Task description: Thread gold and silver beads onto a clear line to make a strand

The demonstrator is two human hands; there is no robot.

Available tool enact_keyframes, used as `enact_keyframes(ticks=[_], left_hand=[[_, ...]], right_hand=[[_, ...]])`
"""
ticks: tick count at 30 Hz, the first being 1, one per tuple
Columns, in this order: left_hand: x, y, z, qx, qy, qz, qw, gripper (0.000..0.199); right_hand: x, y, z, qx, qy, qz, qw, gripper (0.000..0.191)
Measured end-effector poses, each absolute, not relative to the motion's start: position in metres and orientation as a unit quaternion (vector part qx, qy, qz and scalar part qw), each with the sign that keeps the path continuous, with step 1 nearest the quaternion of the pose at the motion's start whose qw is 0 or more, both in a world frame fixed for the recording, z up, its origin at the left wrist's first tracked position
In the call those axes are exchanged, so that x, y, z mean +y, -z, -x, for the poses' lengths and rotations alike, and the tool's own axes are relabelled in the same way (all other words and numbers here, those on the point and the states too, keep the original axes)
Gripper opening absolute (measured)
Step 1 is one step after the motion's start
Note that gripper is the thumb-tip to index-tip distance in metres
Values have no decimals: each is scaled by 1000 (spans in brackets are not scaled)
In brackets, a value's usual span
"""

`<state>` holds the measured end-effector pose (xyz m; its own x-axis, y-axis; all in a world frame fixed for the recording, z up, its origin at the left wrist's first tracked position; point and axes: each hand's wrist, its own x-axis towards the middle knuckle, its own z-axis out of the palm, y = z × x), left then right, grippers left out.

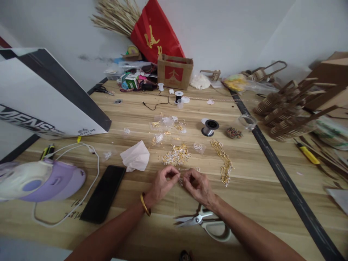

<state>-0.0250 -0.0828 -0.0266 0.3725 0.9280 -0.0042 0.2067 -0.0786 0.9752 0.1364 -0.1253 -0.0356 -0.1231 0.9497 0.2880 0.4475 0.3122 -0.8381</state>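
Pinched: left hand [166,183] and right hand [199,185] each bring thumb & finger together, approx. tip to tip, just on the near side of the bead pile [176,154]. Can't make out what's in either pinch (far too small, & the fingers hide it). A silvery piece [181,181] shows between the fingertips, also on the pile's near side; which hand has it, if either, is unclear. A thin chain [185,169] lies between pile and hands, w/ small rings [198,169] by its right end.

Handling, prob.: the silvery piece should be v. light, fiddly, a bit slippery; best taken by its edge w/ fingertips only, no hard squeeze. The chain looks limp, so it'd sag from any single hold; take it near the rings, gently, as fine links could bend or snap.

Rel. to the pile: gold chains [226,169] to its right, spool [210,127] beyond & right (wire or thread, not sure), white tissue [136,156] left, black phone [103,194] nearer & farther left, scissors [197,219] on the near side past the hands, blades pointing left.
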Motion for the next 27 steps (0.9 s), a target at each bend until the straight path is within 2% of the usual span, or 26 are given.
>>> enact_keyframes(ticks=[27], left_hand=[[-89,23,24,426,-341,-698,463,6]], right_hand=[[-126,31,-136,-693,-293,514,412,15]])
